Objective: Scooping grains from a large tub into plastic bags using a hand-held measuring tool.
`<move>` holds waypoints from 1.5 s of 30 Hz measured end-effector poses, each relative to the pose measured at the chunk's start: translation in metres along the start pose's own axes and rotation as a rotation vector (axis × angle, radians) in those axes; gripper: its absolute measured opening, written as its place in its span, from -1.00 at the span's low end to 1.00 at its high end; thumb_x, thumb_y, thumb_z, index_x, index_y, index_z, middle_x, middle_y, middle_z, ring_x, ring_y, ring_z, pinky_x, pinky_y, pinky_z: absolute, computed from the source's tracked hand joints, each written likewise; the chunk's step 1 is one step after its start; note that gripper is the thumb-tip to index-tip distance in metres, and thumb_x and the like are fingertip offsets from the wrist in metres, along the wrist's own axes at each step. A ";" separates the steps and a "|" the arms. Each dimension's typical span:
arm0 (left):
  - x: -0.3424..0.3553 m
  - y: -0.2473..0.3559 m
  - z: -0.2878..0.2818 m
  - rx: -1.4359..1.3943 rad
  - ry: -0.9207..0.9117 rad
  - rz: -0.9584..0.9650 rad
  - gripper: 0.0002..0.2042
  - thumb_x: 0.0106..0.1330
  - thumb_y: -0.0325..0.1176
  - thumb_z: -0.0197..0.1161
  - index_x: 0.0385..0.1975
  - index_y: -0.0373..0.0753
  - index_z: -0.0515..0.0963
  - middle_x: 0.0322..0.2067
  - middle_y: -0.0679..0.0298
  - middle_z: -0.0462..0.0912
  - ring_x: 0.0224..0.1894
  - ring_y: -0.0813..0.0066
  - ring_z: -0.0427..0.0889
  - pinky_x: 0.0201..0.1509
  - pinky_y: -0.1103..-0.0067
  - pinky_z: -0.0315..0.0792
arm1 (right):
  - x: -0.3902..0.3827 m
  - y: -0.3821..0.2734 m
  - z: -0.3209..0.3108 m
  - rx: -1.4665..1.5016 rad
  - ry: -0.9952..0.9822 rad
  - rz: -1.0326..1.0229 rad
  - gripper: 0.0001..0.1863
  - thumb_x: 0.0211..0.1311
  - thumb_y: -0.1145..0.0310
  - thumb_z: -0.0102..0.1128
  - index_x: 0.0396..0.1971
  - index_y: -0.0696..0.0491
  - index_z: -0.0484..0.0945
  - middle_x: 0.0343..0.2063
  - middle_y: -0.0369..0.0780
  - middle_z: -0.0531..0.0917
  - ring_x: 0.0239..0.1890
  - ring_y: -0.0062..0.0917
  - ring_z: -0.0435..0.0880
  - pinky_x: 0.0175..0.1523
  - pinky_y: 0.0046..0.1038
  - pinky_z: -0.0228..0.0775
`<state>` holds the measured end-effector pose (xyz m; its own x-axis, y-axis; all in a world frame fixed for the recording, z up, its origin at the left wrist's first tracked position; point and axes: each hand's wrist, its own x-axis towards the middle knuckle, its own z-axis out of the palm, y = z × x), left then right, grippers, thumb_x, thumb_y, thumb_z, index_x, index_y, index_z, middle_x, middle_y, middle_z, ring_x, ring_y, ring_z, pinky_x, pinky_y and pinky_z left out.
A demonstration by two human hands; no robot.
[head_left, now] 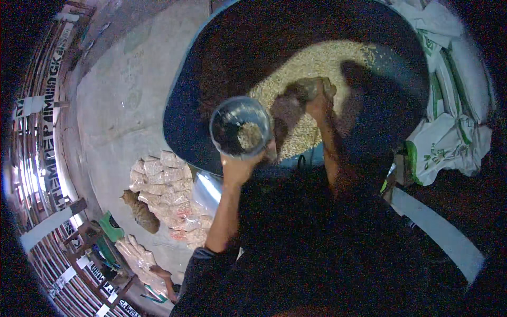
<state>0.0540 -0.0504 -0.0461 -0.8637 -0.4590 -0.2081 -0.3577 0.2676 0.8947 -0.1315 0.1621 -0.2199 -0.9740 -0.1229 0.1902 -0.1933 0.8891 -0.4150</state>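
My left hand grips a clear, round plastic container from below, its open mouth facing up. A small heap of pale pieces lies inside it. The container is held over the near left part of a big dark blue tub. Many loose, pale yellow pieces, like beans or grain, spread across the tub's bottom. My right hand reaches down among them, fingers curled round a dim greyish rounded thing. Shadow hides what that thing is.
Filled clear bags are piled on the floor left of the tub. A tabby cat is beside them. Another person's hand touches more bags at lower left. White and green sacks stand right of the tub.
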 end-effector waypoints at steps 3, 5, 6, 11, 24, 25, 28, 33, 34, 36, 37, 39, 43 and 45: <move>-0.012 -0.013 -0.003 -0.020 -0.085 -0.092 -0.10 -0.31 -0.25 0.64 0.07 -0.41 0.25 -0.02 0.09 0.49 0.01 0.30 0.49 0.19 0.42 0.35 | 0.017 -0.009 -0.003 -0.017 0.058 -0.261 -0.13 -0.11 0.03 0.39 0.18 0.16 0.25 0.18 0.06 0.24 0.11 0.03 0.29 0.21 -0.06 0.18; -0.016 -0.022 -0.007 -0.047 -0.121 -0.115 -0.12 -0.31 -0.24 0.64 0.05 -0.40 0.27 -0.03 0.10 0.50 0.00 0.31 0.51 0.16 0.42 0.38 | 0.025 -0.012 0.007 -0.079 0.018 -0.297 -0.20 -0.08 0.07 0.39 0.15 0.11 0.29 0.05 0.02 0.41 0.00 -0.08 0.44 0.08 -0.06 0.33; -0.019 -0.027 -0.009 -0.006 -0.104 0.030 -0.14 -0.31 -0.25 0.64 0.04 -0.39 0.29 -0.05 0.12 0.51 -0.02 0.33 0.52 0.14 0.43 0.40 | 0.026 -0.015 0.012 -0.087 0.018 -0.284 -0.22 -0.07 0.08 0.39 0.15 0.10 0.29 0.04 0.02 0.43 -0.01 -0.09 0.45 0.08 -0.07 0.34; -0.027 -0.049 -0.020 -0.069 -0.151 0.047 -0.20 -0.32 -0.30 0.64 0.01 -0.33 0.34 -0.07 0.16 0.54 -0.05 0.38 0.55 0.10 0.45 0.45 | 0.023 -0.013 0.074 0.167 -0.042 -0.182 -0.29 -0.01 0.15 0.36 0.15 0.07 0.30 -0.02 -0.02 0.48 -0.07 -0.13 0.50 0.05 -0.13 0.38; -0.025 -0.058 -0.018 -0.102 -0.018 -0.008 -0.14 -0.33 -0.29 0.66 0.04 -0.36 0.29 -0.05 0.14 0.51 -0.02 0.33 0.52 0.15 0.44 0.40 | 0.012 -0.053 0.132 1.632 -0.709 0.579 -0.40 0.11 0.47 0.22 0.18 0.10 0.22 -0.16 -0.10 0.57 -0.19 -0.22 0.61 -0.01 -0.25 0.44; -0.034 -0.063 -0.035 -0.065 0.043 -0.039 -0.14 -0.33 -0.29 0.66 0.04 -0.36 0.29 -0.05 0.14 0.51 -0.02 0.33 0.52 0.15 0.44 0.40 | -0.021 -0.096 0.115 1.542 -0.491 0.301 -0.54 0.15 0.40 0.19 0.07 0.07 0.33 -0.21 -0.13 0.58 -0.15 -0.23 0.59 -0.01 -0.26 0.45; -0.020 -0.033 -0.030 -0.043 -0.112 -0.231 -0.06 -0.26 -0.21 0.63 0.13 -0.40 0.18 0.03 0.10 0.44 0.03 0.33 0.47 0.17 0.44 0.37 | -0.040 -0.067 0.047 1.157 0.132 -0.228 -0.76 0.21 0.27 0.13 -0.16 0.02 0.55 -0.30 -0.20 0.58 -0.09 -0.24 0.56 -0.02 -0.27 0.46; -0.006 -0.054 -0.012 -0.322 0.052 -0.212 -0.15 -0.21 -0.20 0.61 0.08 -0.45 0.28 -0.05 0.15 0.52 -0.03 0.35 0.51 0.14 0.42 0.39 | -0.066 -0.043 -0.008 2.365 -0.624 0.491 -0.65 0.22 0.15 0.03 -0.07 0.02 0.51 -0.14 -0.16 0.56 0.17 -0.20 0.40 0.23 -0.05 0.26; 0.004 -0.037 -0.002 -0.343 -0.030 -0.213 -0.23 -0.20 -0.25 0.59 0.03 -0.44 0.33 -0.09 0.15 0.56 -0.05 0.35 0.54 0.10 0.43 0.41 | -0.065 -0.030 -0.012 2.235 -0.423 0.615 -0.61 0.24 0.15 0.01 0.01 0.00 0.45 0.00 -0.17 0.53 0.21 -0.17 0.35 0.25 0.02 0.23; 0.023 -0.029 0.009 -0.363 -0.078 -0.218 -0.30 -0.19 -0.30 0.57 -0.01 -0.42 0.39 -0.14 0.15 0.60 -0.08 0.35 0.56 0.06 0.45 0.43 | -0.062 -0.036 -0.046 2.071 -0.415 0.605 -0.59 0.21 0.14 0.06 0.01 0.00 0.46 0.06 -0.16 0.49 0.21 -0.17 0.35 0.27 0.02 0.19; 0.032 -0.035 0.019 -0.199 -0.163 -0.141 -0.36 -0.20 -0.35 0.54 -0.05 -0.38 0.43 -0.17 0.13 0.62 -0.10 0.31 0.59 0.02 0.45 0.45 | -0.060 -0.037 -0.063 1.911 -0.404 0.596 -0.56 0.17 0.13 0.11 0.02 0.00 0.46 0.11 -0.15 0.45 0.21 -0.17 0.34 0.29 0.02 0.15; 0.049 -0.030 0.041 -0.058 -0.244 -0.047 -0.42 -0.21 -0.40 0.51 -0.08 -0.33 0.47 -0.20 0.11 0.64 -0.12 0.27 0.62 -0.01 0.45 0.48 | -0.055 -0.005 -0.056 0.989 -0.249 0.201 -0.43 0.00 0.22 0.27 0.07 0.04 0.41 0.17 -0.03 0.35 0.25 -0.09 0.25 0.31 0.04 0.07; 0.072 -0.044 0.086 0.163 -0.356 0.141 -0.37 -0.30 -0.38 0.51 -0.07 -0.24 0.48 -0.17 0.06 0.62 -0.11 0.14 0.61 0.02 0.39 0.47 | -0.037 -0.080 -0.141 0.562 -0.106 -0.120 -0.29 -0.16 0.31 0.35 0.12 0.00 0.35 0.19 0.02 0.27 0.24 -0.03 0.22 0.29 0.04 0.07; 0.080 -0.053 0.103 -0.128 -0.304 0.413 -0.36 -0.31 -0.38 0.51 -0.07 -0.24 0.47 -0.17 0.07 0.61 -0.07 0.17 0.59 0.07 0.38 0.44 | -0.028 -0.098 -0.173 0.450 -0.061 -0.208 -0.25 -0.20 0.33 0.37 0.14 -0.01 0.34 0.20 0.03 0.25 0.24 -0.02 0.22 0.28 0.04 0.07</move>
<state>-0.0327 -0.0141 -0.1507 -0.9943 -0.0654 0.0837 0.0640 0.2600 0.9635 -0.0647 0.1545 -0.0308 -0.9121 -0.3147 0.2626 -0.4024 0.5661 -0.7195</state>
